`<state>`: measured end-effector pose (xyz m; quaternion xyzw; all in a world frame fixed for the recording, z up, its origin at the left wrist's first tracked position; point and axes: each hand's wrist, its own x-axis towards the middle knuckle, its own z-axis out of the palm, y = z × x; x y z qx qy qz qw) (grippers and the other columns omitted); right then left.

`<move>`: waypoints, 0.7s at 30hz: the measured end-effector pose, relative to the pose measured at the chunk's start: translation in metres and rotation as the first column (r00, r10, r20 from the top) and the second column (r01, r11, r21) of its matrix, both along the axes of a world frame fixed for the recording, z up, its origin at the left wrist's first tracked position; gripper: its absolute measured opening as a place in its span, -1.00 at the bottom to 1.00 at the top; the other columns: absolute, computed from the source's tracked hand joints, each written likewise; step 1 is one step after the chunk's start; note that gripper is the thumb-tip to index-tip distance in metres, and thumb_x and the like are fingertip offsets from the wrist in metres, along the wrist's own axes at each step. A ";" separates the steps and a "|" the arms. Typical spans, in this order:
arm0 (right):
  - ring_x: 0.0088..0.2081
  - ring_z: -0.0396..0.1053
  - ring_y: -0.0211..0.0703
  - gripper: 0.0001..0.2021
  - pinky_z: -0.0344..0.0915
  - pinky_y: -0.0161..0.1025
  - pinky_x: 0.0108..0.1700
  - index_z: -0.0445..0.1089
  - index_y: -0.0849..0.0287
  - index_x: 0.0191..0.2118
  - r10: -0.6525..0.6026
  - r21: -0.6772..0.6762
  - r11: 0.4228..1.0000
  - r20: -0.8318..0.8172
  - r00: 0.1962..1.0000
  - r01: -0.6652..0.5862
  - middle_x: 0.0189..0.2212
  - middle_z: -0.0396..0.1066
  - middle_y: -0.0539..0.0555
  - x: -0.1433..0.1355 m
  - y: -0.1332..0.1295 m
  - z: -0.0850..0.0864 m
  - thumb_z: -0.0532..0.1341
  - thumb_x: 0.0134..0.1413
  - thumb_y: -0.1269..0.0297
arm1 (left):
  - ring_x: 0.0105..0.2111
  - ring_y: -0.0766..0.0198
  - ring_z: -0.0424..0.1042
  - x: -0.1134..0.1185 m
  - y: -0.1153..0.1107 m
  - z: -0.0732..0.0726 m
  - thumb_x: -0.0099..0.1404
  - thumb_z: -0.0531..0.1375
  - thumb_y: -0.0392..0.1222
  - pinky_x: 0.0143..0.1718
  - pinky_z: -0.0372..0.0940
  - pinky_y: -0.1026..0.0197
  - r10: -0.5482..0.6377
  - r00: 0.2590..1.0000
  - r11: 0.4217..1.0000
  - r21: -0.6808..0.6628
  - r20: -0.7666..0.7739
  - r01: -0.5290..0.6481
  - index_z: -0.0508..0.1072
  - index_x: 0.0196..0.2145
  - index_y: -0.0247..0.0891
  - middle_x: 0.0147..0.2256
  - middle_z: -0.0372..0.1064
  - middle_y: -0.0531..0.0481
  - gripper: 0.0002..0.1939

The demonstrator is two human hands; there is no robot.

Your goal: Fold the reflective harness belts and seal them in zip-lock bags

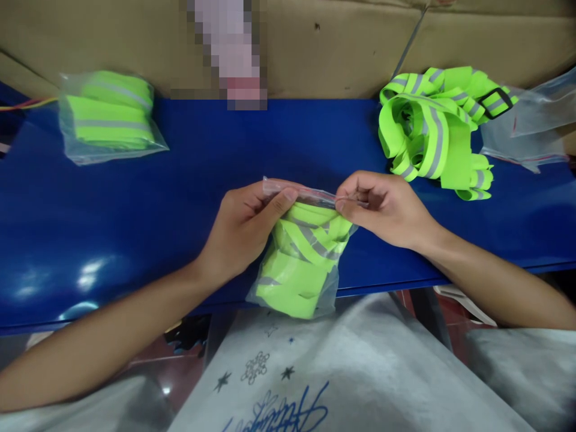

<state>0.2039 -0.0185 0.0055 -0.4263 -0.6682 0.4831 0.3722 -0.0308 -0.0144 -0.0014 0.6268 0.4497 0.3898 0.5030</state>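
Observation:
A clear zip bag (330,300) hangs at the near edge of the table, filled with a folded neon-yellow reflective strap (292,282) with grey stripes. My left hand (252,222) pinches the bag's top edge at its left end, thumb on the near side. At the right end of the same edge, my right hand (382,207) grips the plastic between thumb and fingers. A reddish zip line runs along the top between both hands. Whether the seal is fully closed cannot be made out.
On the blue table (189,198), another bagged strap bundle (112,123) lies at the far left. A loose heap of reflective straps (434,132) with a black buckle (495,103) sits at the far right, beside clear plastic bags (524,132). Brown cardboard (324,54) stands behind.

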 end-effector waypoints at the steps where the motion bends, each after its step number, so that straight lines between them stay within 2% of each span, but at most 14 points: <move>1: -0.51 0.17 -0.39 -0.87 0.07 -0.37 -0.49 0.40 0.22 -0.34 -0.011 0.010 1.000 0.002 1.000 0.011 -0.54 0.29 -0.07 -0.001 0.000 0.000 0.33 0.17 0.30 | -0.18 0.16 0.61 0.000 -0.001 0.000 0.42 0.25 0.07 -0.15 0.49 0.21 0.003 1.000 1.000 0.002 0.000 -0.003 0.68 -0.13 -0.06 -0.19 0.64 0.00 -0.74; 10: -0.53 0.13 -0.41 -0.87 0.06 -0.38 -0.52 0.38 0.23 -0.37 -0.018 0.037 0.999 0.063 0.998 0.016 -0.56 0.25 -0.09 -0.006 -0.003 -0.002 0.30 0.15 0.33 | -0.22 0.24 0.60 0.004 -0.006 0.005 0.45 0.21 0.04 -0.18 0.47 0.27 -0.020 0.994 0.999 0.045 -0.108 0.025 0.69 -0.12 -0.02 -0.19 0.65 0.06 -0.75; 16: -0.48 0.21 -0.36 -0.82 0.16 -0.36 -0.47 0.44 0.22 -0.29 0.035 -0.011 0.999 0.088 0.996 -0.034 -0.52 0.33 -0.05 -0.003 -0.005 -0.001 0.33 0.20 0.20 | -0.21 0.23 0.59 0.003 -0.002 0.009 0.43 0.24 0.05 -0.19 0.45 0.27 -0.043 0.985 0.998 0.030 -0.165 0.048 0.68 -0.11 -0.06 -0.19 0.64 0.05 -0.74; 18: -0.49 0.20 -0.35 -0.81 0.15 -0.35 -0.48 0.43 0.21 -0.31 0.022 -0.011 1.000 0.093 0.995 -0.021 -0.52 0.32 -0.05 -0.001 -0.004 0.000 0.34 0.19 0.18 | -0.24 0.22 0.58 0.000 0.002 0.010 0.38 0.29 0.06 -0.23 0.44 0.26 -0.031 0.990 1.000 0.000 -0.136 0.031 0.67 -0.10 -0.09 -0.22 0.64 0.03 -0.73; 21: -0.49 0.21 -0.33 -0.80 0.15 -0.33 -0.48 0.44 0.19 -0.32 -0.005 -0.005 1.000 0.101 0.995 0.005 -0.52 0.33 -0.04 0.003 -0.002 0.001 0.37 0.17 0.17 | -0.27 0.24 0.58 -0.004 0.009 0.009 0.34 0.34 0.02 -0.23 0.46 0.26 -0.010 1.000 0.999 -0.036 -0.004 0.010 0.68 -0.17 -0.12 -0.26 0.63 0.00 -0.78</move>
